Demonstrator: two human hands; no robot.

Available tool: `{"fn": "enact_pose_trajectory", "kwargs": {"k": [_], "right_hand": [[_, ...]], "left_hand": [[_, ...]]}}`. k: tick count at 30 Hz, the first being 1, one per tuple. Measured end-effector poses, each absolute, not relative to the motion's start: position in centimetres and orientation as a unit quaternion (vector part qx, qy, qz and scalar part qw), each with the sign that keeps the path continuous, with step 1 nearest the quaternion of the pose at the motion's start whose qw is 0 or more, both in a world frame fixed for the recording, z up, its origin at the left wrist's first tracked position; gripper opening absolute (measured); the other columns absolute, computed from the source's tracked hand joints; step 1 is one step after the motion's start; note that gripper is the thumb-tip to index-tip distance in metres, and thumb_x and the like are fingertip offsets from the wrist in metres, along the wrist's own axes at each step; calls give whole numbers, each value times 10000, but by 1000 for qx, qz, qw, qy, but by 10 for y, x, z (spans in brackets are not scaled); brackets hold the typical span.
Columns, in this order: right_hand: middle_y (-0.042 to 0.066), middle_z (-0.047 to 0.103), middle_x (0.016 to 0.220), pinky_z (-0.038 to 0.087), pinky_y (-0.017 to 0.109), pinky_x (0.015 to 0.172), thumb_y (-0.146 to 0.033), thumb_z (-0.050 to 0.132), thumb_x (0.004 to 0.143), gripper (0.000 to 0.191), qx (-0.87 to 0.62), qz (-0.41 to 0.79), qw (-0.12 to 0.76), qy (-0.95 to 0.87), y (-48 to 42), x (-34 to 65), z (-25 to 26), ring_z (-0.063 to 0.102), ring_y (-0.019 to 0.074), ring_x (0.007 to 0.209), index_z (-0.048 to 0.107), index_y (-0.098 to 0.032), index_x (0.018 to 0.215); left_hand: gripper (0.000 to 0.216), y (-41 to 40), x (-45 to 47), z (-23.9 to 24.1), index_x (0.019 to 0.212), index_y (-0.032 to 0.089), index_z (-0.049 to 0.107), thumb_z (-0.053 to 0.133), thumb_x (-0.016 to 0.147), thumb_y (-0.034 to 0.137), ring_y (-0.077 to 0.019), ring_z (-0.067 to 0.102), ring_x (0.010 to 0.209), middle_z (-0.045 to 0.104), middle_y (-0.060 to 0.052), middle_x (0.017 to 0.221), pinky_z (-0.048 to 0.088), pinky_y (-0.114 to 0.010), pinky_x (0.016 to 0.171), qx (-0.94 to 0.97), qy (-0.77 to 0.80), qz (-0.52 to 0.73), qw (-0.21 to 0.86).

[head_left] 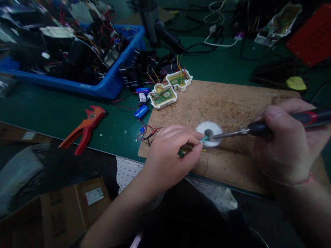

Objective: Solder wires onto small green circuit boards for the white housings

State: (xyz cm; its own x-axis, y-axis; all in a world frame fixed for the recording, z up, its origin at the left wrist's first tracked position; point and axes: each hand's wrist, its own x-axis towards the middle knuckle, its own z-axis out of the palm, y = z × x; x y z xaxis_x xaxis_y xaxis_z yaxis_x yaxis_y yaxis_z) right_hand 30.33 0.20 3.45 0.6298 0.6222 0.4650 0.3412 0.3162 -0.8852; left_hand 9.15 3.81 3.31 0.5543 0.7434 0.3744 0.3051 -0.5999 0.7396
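Directions are given with the white reel (216, 128) as the centre of the dial. A small greenish part (204, 140) is pinched between thumb and fingers of the left hand (173, 151) and is held over the reel's rim at about 8 o'clock. A soldering iron (254, 128) is gripped in the right hand (284, 144) at 3 o'clock, its tip directed towards 9 o'clock, close to the part; whether contact is made cannot be told. The step in hand is judged to be soldering. A steady pinch and a small, controlled placing of the tip are judged to be called for. Two white housings (163, 97) with wired boards are noted between 10 and 11 o'clock on the brown work board (232, 103), partly over its edge. As to writing, pale marks are seen on the wall of the blue bin (103, 91) at 10 o'clock, but cannot be read. A white label (94, 196) is fixed to a carton (59, 213) at 8 o'clock; its print is likewise illegible. No brand could be identified.
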Motion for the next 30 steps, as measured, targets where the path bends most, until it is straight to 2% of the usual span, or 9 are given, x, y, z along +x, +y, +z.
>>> {"fn": "enact_pose_trajectory", "kwargs": {"k": [7,15,30], "right_hand": [[-54,508,480,284,297,437,-267,702,749,195,-577,107,685,-431,1,304,32,458,107,452,614,-210,585],[-52,581,530,285,281,421,-237,719,745,155,-563,127,687,-443,2,304,32,469,91,464,649,-202,612],[-52,578,532,289,283,435,-229,703,736,157,-560,113,687,-449,1,304,31,474,84,463,633,-195,600]], "left_hand": [[86,39,92,32,814,181,699,713,864,113,-142,726,965,796,4,986,547,-328,928,821,315,355,316],[86,40,92,34,808,170,700,717,861,105,-139,730,964,798,-7,983,554,-310,919,822,310,361,313],[101,39,93,33,809,183,695,715,855,95,-143,732,953,798,0,972,555,-312,911,821,310,363,312]]}}
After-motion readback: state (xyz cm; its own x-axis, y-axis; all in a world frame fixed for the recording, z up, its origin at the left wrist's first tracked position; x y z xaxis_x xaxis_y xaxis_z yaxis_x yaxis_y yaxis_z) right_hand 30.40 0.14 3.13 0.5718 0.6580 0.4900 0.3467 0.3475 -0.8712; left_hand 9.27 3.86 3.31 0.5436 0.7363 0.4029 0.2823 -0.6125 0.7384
